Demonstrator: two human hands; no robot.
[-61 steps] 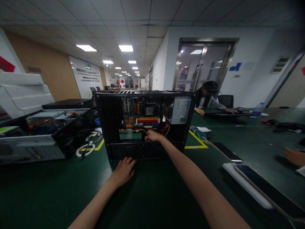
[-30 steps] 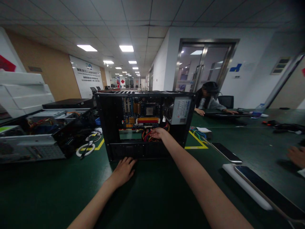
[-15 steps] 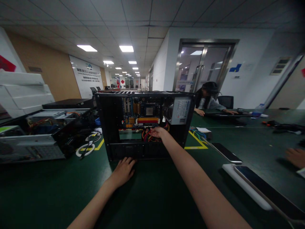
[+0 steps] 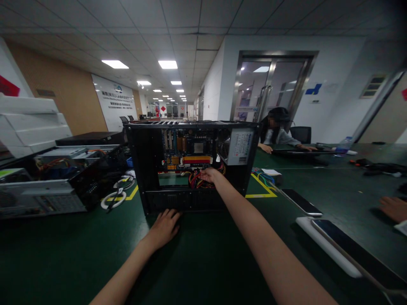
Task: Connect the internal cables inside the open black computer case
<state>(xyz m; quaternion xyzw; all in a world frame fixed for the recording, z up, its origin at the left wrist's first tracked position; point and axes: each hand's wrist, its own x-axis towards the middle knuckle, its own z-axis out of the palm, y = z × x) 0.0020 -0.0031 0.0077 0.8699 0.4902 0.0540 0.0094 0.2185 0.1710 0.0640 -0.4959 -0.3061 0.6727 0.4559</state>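
Note:
An open black computer case (image 4: 168,199) stands in front of me on the green table. Inside it show a motherboard (image 4: 187,143), red and yellow memory slots (image 4: 197,160) and a power supply (image 4: 241,146) at the upper right. My right hand (image 4: 210,176) reaches into the case, its fingers closed on the bundle of coloured power cables (image 4: 195,181) below the board. Exactly which wires are between the fingertips is hard to make out. My left hand (image 4: 164,226) lies on the table with fingers stretched out, the fingertips at the lower edge of the case.
At left lies another opened computer case (image 4: 54,190), with a coiled white cable (image 4: 113,200) beside it. To the right are phones (image 4: 302,202) and a white slab (image 4: 327,245). A person (image 4: 276,131) sits across the table; another person's hand (image 4: 394,208) is at the right edge.
Almost nothing differs. The view has shifted very slightly; my right hand stays at the cables and my left hand stays on the table.

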